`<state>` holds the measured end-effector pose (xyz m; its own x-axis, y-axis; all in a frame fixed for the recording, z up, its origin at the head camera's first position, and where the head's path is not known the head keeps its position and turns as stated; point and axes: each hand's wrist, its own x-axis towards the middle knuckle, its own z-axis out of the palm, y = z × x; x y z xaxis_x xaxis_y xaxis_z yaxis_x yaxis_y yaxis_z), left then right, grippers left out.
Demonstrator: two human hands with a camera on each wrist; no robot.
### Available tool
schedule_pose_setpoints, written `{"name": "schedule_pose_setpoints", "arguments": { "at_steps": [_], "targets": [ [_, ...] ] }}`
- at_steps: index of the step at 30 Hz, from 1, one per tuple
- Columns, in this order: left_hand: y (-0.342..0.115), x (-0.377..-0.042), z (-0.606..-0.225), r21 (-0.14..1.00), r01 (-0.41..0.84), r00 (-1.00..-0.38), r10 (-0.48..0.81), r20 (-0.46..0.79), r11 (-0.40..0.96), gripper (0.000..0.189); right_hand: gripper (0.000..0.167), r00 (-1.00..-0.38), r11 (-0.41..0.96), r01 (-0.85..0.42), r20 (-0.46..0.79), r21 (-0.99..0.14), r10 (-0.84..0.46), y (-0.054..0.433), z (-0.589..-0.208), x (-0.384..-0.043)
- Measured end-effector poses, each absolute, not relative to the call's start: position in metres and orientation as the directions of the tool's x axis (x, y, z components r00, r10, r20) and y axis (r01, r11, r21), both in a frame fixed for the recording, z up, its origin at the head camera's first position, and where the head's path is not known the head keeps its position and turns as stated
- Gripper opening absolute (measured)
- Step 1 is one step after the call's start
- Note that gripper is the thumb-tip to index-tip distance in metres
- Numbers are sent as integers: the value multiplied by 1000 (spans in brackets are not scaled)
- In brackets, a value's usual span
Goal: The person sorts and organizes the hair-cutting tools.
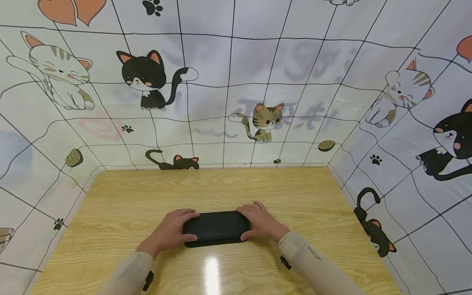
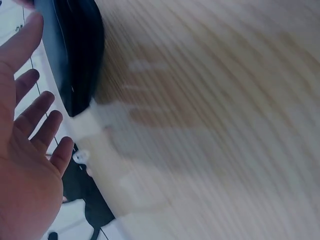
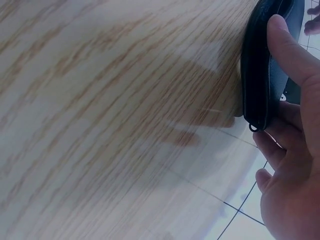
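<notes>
A flat black oblong case [image 1: 216,226] with rounded corners lies on the wooden table between the two hands. My left hand [image 1: 169,229] is at its left end, thumb near the front edge and fingertips near the back. Seen from the left wrist, the fingers of that hand [image 2: 32,130] are spread and loosely bent beside the case [image 2: 75,55]. At the other end, my right hand [image 1: 261,221] grips the case, thumb at the front. In the right wrist view, the thumb [image 3: 285,45] lies against the seamed side, above a small loop [image 3: 253,127] at the corner.
The light wooden tabletop [image 1: 214,186] has a bright reflection near its front. A white cloth [image 1: 210,102] with a black grid and cartoon cats stands behind the table and along both sides. Dark bands [image 1: 148,281] sit under the sleeves at the wrists.
</notes>
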<state>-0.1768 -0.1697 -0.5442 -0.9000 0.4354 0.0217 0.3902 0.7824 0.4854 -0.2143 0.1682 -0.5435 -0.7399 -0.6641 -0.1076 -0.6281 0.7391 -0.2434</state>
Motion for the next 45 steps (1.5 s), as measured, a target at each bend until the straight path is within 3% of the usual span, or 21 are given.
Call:
{"name": "schedule_pose_setpoints", "arguments": {
  "at_steps": [10, 21, 27, 34, 45],
  "targets": [
    [-131, -182, -539, 396, 477, -847, 531, -34, 785, 71, 92, -735, 735, -635, -109, -236, -670, 168, -540, -213],
    [-114, -183, -536, 343, 449, -860, 503, -85, 825, 79, 90, -742, 751, -614, -147, -241, -654, 169, -538, -215],
    [-110, -185, -536, 310, 440, -864, 491, -111, 843, 84, 72, -757, 756, -598, -121, -266, -642, 174, -534, -219],
    [-108, -187, -535, 288, 443, -863, 491, -121, 849, 89, 45, -784, 781, -591, -81, -202, -615, 182, -535, -223],
    [-104, -185, -535, 255, 442, -868, 482, -119, 860, 93, 45, -792, 784, -601, -17, -153, -610, 179, -540, -225]
  ]
}}
